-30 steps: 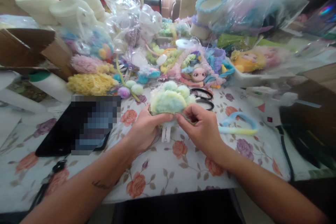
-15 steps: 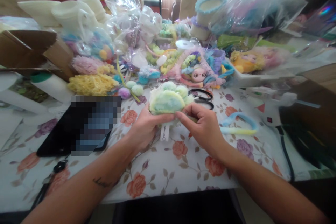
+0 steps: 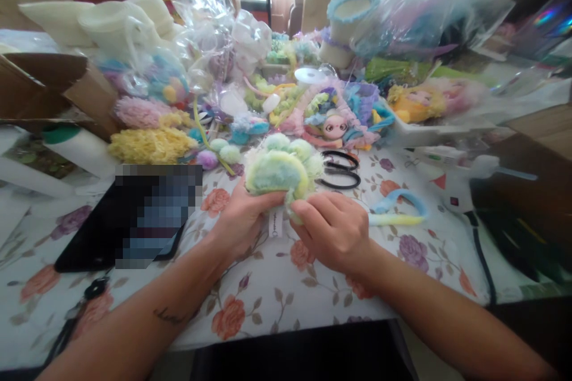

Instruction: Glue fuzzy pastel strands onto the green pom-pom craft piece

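Above the floral tablecloth (image 3: 277,292), both hands hold a fluffy paw plush (image 3: 279,169). Left hand (image 3: 243,220) grips its underside, fingers closed. Right hand (image 3: 333,229) pinches its lower edge beside the white tag (image 3: 276,222). Black hairbands (image 3: 342,169) lie just behind.

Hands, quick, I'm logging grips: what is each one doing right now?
Left hand: closed around the fluffy paw-shaped plush, held above the table.
Right hand: fingers curled shut, pinching the plush's lower edge.
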A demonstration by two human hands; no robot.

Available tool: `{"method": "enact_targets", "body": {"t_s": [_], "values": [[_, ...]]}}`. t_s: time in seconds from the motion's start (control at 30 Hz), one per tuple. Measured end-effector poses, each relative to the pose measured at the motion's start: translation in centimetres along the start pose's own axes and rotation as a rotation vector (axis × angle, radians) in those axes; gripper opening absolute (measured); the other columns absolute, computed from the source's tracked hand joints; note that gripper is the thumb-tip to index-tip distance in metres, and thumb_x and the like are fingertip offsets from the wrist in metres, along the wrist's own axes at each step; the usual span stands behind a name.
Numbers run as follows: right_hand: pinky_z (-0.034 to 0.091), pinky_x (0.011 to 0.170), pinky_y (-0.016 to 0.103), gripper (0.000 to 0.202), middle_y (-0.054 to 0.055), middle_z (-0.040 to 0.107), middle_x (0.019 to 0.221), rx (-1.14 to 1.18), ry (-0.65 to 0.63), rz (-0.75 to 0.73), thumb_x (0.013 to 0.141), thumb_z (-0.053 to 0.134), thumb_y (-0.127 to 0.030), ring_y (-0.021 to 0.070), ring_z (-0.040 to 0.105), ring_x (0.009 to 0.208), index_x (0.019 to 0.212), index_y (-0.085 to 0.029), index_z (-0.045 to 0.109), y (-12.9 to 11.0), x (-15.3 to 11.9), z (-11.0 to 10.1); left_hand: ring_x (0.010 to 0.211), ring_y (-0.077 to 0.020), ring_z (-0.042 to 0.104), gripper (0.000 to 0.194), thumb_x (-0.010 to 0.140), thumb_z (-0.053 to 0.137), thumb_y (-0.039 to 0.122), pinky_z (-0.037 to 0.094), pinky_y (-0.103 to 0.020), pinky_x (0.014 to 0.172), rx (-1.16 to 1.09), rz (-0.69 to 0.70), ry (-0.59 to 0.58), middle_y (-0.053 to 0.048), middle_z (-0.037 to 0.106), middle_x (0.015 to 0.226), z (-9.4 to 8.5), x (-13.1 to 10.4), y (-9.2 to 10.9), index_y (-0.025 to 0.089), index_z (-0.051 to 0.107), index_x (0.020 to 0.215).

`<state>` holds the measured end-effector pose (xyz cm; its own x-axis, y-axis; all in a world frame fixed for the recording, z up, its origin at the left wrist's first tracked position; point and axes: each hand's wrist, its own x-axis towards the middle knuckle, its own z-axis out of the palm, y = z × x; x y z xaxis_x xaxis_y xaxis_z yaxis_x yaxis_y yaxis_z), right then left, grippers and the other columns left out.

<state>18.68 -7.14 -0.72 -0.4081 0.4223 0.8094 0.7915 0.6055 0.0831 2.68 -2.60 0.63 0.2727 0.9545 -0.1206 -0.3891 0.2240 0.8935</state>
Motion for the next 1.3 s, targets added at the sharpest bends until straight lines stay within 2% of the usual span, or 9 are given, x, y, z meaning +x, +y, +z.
{"method": "enact_targets", "body": {"t_s": [0.07, 0.13, 0.23, 0.33, 0.43, 0.7, 0.8, 1.1, 1.3], "values": [[0.038, 0.053, 0.032, 0.022, -0.003, 0.058, 0.063, 0.013, -0.005, 0.013, 0.09, 0.059, -0.004, 0.0148, 0.048, 0.056, 0.08, -0.024, 0.059, 0.0, 0.0, 0.0, 0.102, -0.0287, 0.076, 0.027, 0.056, 0.096, 0.016, 0.06, -0.035, 0.095, 0.006, -0.014, 0.008, -0.002, 0.073, 0.07, -0.1, 0.0, -0.1, 0.02, 0.072, 0.066], [0.038, 0.054, 0.031, 0.02, -0.003, 0.059, 0.064, 0.087, 0.004, 0.108, 0.091, 0.06, -0.007, 0.0142, 0.051, 0.058, 0.081, -0.024, 0.058, 0.1, 0.1, 0.0, 0.107, -0.0288, 0.076, 0.028, 0.056, 0.096, 0.016, 0.059, -0.035, 0.098, -0.029, -0.007, 0.001, -0.002, 0.079, 0.081, -0.3, 0.1, -0.3, 0.02, 0.074, 0.073], [0.037, 0.052, 0.027, 0.016, -0.006, 0.056, 0.064, 0.281, 0.023, 0.403, 0.092, 0.063, -0.016, 0.0112, 0.048, 0.054, 0.081, -0.024, 0.056, 0.2, 0.4, -0.1, 0.11, -0.0292, 0.076, 0.038, 0.057, 0.097, 0.017, 0.059, -0.037, 0.099, -0.076, -0.004, -0.019, -0.003, 0.083, 0.102, -0.5, 0.1, -0.6, 0.022, 0.079, 0.09], [0.032, 0.046, 0.024, 0.02, -0.009, 0.044, 0.058, 0.494, -0.032, 0.698, 0.089, 0.065, -0.021, 0.0083, 0.038, 0.048, 0.075, -0.024, 0.051, 0.3, 0.8, -0.2, 0.107, -0.0293, 0.077, 0.047, 0.058, 0.097, 0.016, 0.06, -0.039, 0.097, -0.08, -0.029, -0.026, -0.005, 0.083, 0.108, -0.5, 0.0, -0.6, 0.022, 0.08, 0.102], [0.03, 0.046, 0.024, 0.02, -0.01, 0.039, 0.055, 0.602, -0.094, 0.836, 0.085, 0.063, -0.023, 0.0082, 0.034, 0.048, 0.071, -0.024, 0.049, 0.4, 1.1, -0.1, 0.106, -0.029, 0.078, 0.051, 0.059, 0.097, 0.014, 0.06, -0.039, 0.098, -0.081, -0.054, -0.012, -0.006, 0.084, 0.109, -0.4, 0.0, -0.6, 0.02, 0.08, 0.106], [0.033, 0.054, 0.027, 0.025, -0.006, 0.051, 0.066, 0.636, -0.151, 0.867, 0.082, 0.076, -0.036, 0.0102, 0.039, 0.056, 0.076, -0.023, 0.056, 0.8, 1.1, 0.0, 0.111, -0.0313, 0.077, 0.049, 0.063, 0.097, 0.016, 0.06, -0.039, 0.099, -0.063, -0.028, -0.001, -0.008, 0.084, 0.113, -0.7, 0.1, -0.5, 0.018, 0.08, 0.109], [0.035, 0.056, 0.027, 0.028, -0.005, 0.052, 0.064, 0.708, -0.191, 0.892, 0.086, 0.076, -0.04, 0.0116, 0.041, 0.058, 0.074, -0.023, 0.057, 1.2, 1.2, 0.1, 0.114, -0.0309, 0.077, 0.049, 0.063, 0.098, 0.017, 0.06, -0.037, 0.097, -0.044, -0.017, -0.007, -0.007, 0.084, 0.114, -0.8, 0.1, -0.4, 0.02, 0.08, 0.109], [0.039, 0.059, 0.028, 0.025, -0.003, 0.059, 0.067, 0.807, -0.274, 1.031, 0.083, 0.073, -0.039, 0.0134, 0.049, 0.062, 0.073, -0.023, 0.057, 2.0, 1.3, -0.1, 0.101, -0.0266, 0.078, 0.056, 0.06, 0.096, 0.015, 0.06, -0.032, 0.085, -0.017, -0.045, -0.02, -0.006, 0.083, 0.11, -1.2, 0.5, -0.5, 0.02, 0.079, 0.113], [0.038, 0.055, 0.027, 0.029, -0.003, 0.061, 0.064, 0.902, -0.281, 1.143, 0.078, 0.08, -0.042, 0.0136, 0.051, 0.059, 0.073, -0.022, 0.061, 2.4, 0.8, 0.4, 0.093, -0.0245, 0.077, 0.051, 0.058, 0.096, 0.013, 0.059, -0.031, 0.082, -0.01, -0.033, 0.0, -0.006, 0.083, 0.103, -1.1, 0.5, -0.6, 0.018, 0.078, 0.106]]}}
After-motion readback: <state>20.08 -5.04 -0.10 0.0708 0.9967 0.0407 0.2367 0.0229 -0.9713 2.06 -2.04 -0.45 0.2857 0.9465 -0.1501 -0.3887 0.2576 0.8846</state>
